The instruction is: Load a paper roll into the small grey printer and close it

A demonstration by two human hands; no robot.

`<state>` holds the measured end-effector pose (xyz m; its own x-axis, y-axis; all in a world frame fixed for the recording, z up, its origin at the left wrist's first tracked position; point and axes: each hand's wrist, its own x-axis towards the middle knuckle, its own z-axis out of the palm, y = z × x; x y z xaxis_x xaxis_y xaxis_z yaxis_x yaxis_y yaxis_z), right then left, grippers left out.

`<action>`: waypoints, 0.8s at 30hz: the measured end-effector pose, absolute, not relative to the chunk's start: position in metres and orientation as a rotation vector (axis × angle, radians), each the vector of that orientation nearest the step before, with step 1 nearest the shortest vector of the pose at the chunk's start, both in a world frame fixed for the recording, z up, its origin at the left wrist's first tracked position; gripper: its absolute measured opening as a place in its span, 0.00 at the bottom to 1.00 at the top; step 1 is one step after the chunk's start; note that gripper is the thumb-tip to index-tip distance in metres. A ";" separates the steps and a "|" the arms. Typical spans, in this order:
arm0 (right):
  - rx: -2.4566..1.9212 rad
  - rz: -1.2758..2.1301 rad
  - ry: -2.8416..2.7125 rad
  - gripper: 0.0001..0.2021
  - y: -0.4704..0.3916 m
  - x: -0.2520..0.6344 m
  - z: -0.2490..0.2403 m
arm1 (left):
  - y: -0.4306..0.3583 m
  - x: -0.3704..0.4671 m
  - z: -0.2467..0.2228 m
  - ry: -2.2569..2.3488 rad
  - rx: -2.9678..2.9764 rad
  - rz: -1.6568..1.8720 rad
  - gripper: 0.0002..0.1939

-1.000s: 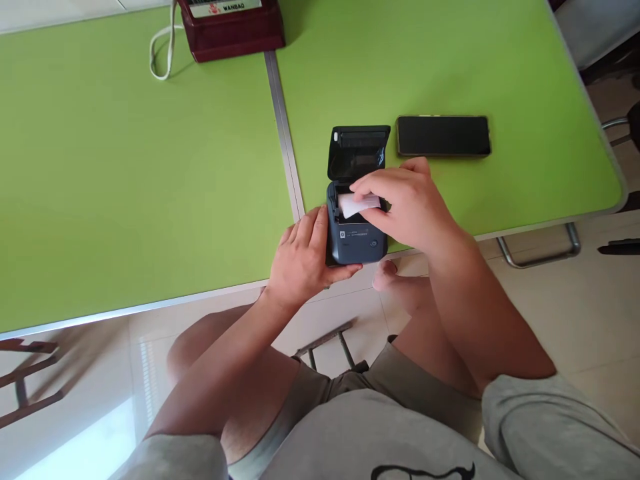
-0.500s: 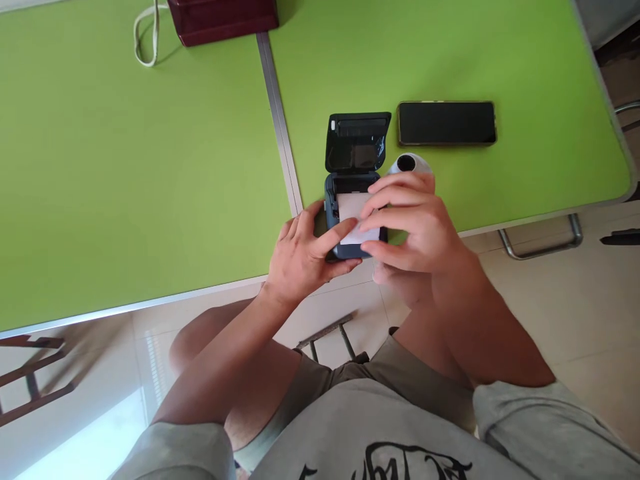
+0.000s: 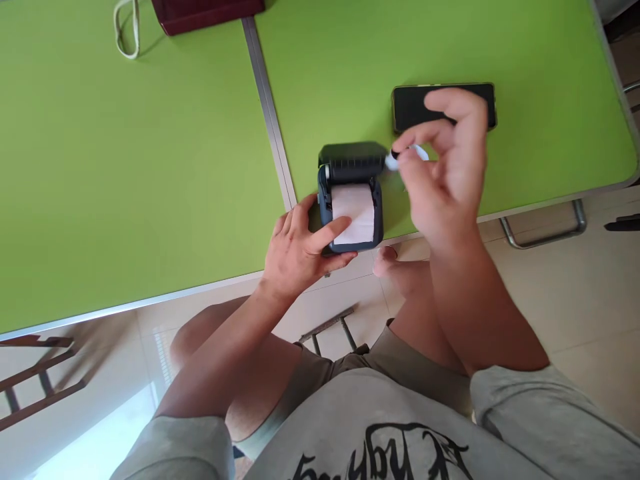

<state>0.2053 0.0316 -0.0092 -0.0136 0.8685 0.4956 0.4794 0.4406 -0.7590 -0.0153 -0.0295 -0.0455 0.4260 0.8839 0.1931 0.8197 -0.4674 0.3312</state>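
A small dark-blue label printer (image 3: 379, 227) sits at the table's front edge, its black lid (image 3: 353, 153) tilted partway over the back. White paper (image 3: 356, 210) lies in its bay. My left hand (image 3: 297, 257) grips the printer at its left and front sides, one finger resting on the paper. To the right of the lid, my right hand (image 3: 453, 173) is raised, fingers bent and apart, with nothing visible in them. Its fingertips overlap a white roll (image 3: 421, 152) with a dark core, partly hidden behind them; touch cannot be made out.
Behind my right hand a black phone (image 3: 413, 107) lies on the green table (image 3: 175, 167). A metal seam (image 3: 270, 110) crosses the tabletop. At the back stands a dark red box (image 3: 207, 15), with a white cord loop (image 3: 127, 30) beside it.
The printer's lid has swung forward from upright to a lower tilt. My right hand has moved off the paper, up and to the right. My left hand keeps its hold.
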 end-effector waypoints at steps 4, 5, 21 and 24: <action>-1.154 0.575 -1.444 0.12 0.015 0.208 -0.007 | -0.029 -0.015 -0.045 1.502 2.501 0.524 0.30; -1.181 0.663 -1.456 0.16 0.010 0.208 -0.006 | -0.029 -0.015 -0.045 1.505 2.501 0.528 0.30; -1.383 1.382 -1.536 0.25 0.018 0.208 -0.006 | -0.027 -0.011 -0.043 1.554 2.523 0.623 0.46; -1.402 1.309 -1.607 0.25 0.018 0.207 -0.007 | -0.026 -0.011 -0.043 1.576 2.502 0.570 0.46</action>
<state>0.2072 0.0180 -0.0067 -0.2364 0.9607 -0.1454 0.3367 -0.0593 -0.9397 -0.0106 -0.0257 -0.0426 0.3829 0.8906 0.2454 0.8414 -0.4459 0.3052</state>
